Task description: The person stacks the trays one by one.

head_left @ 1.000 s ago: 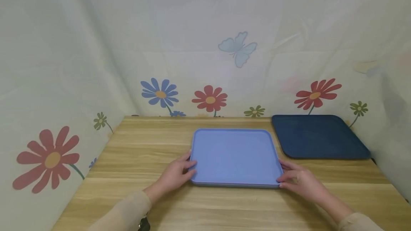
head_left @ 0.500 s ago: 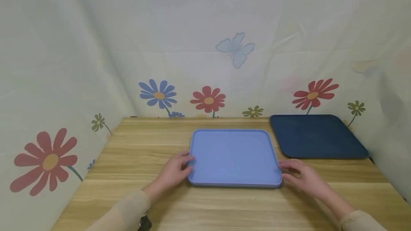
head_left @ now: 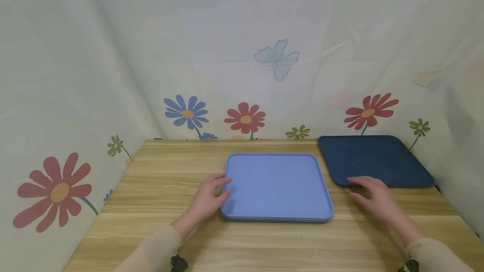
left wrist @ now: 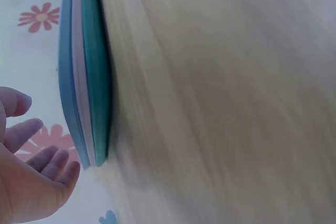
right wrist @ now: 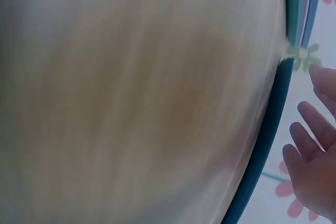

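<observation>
A light blue tray (head_left: pixel 277 186) lies on top of a stack in the middle of the table. In the left wrist view the stack's edge shows the blue tray above a pale pink tray (left wrist: pixel 81 77) and a green tray (left wrist: pixel 97 87). My left hand (head_left: pixel 208 196) is beside the stack's left edge, its fingers relaxed and the fingertips over the rim in the head view. To the right of the stack, my right hand (head_left: pixel 378 200) is held apart from it with loose fingers and holds nothing. Its fingertips overlap the near edge of a dark blue tray (head_left: pixel 378 160).
The dark blue tray lies at the back right of the wooden table (head_left: pixel 162 171), close to the stack's right side. Behind and beside the table hangs a pale cloth (head_left: pixel 211 32) printed with flowers and a butterfly.
Both hands held the stack's sides a second ago. The right hand has let go and moved right and away; the left hand's fingers have loosened and lifted slightly. The stack stays about where it was.
</observation>
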`<control>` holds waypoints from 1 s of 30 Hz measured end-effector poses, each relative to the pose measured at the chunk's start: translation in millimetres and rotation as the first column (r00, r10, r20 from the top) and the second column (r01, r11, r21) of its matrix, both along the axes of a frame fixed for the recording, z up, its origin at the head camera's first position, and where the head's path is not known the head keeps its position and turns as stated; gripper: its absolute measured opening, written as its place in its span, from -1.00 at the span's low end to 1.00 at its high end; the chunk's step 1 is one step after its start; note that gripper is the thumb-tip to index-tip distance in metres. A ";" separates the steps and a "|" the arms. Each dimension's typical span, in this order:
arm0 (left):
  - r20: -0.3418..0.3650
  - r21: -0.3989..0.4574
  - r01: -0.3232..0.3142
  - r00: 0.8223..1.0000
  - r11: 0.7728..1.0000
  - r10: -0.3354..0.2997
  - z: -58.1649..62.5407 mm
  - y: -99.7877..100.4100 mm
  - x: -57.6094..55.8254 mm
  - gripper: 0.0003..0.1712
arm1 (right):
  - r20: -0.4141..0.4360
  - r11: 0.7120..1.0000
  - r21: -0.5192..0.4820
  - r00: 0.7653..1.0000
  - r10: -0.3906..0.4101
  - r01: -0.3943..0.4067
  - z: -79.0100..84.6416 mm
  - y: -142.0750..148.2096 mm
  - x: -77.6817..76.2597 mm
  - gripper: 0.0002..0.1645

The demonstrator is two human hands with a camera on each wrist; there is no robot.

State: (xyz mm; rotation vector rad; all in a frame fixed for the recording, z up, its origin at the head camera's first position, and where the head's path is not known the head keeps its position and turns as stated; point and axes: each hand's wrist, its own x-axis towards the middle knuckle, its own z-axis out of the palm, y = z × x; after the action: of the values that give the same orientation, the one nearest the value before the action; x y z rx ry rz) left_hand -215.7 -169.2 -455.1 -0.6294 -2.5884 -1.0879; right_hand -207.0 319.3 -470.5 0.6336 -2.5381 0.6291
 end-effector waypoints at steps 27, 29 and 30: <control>-0.010 0.127 0.128 0.992 0.984 -0.128 -3.3 63.1 3.6 -0.62 | 0.012 0.992 0.098 0.997 -0.079 0.077 -9.2 35.7 -10.0 -0.63; -0.001 0.138 0.133 0.991 0.982 -0.134 -2.6 67.1 4.4 -0.62 | 0.020 0.991 0.086 0.995 -0.100 0.098 -9.2 35.2 -9.3 -0.67; 0.007 0.141 0.133 0.991 0.981 -0.136 -2.2 69.0 4.7 -0.61 | 0.028 0.990 0.081 0.993 -0.113 0.111 -9.3 35.2 -8.7 -0.70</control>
State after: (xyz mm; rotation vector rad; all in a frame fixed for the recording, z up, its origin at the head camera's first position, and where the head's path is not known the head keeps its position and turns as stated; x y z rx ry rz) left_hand -211.0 -100.2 -457.3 -0.7735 -2.4860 -1.3087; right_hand -215.7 354.5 -479.7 0.5069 -2.6188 0.5050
